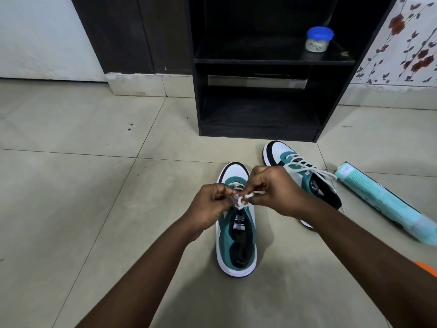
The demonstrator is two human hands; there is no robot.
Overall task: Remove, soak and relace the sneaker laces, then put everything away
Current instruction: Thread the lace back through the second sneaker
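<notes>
A white and teal sneaker [236, 245] stands on the tiled floor, toe pointing away from me. Both hands are over its tongue. My left hand [210, 204] pinches one part of its white lace [243, 201], and my right hand [276, 188] pinches the other part, with a small loop showing between them. A second matching sneaker [307, 176] lies to the right, close to the shelf, with its white lace [305, 165] threaded and its ends loose.
A black open shelf unit [260, 102] stands just beyond the sneakers, with a blue-lidded clear jar [319, 40] on its upper shelf. A pale turquoise tube-shaped pack [383, 204] lies on the floor at right. Floral wallpaper covers the right wall.
</notes>
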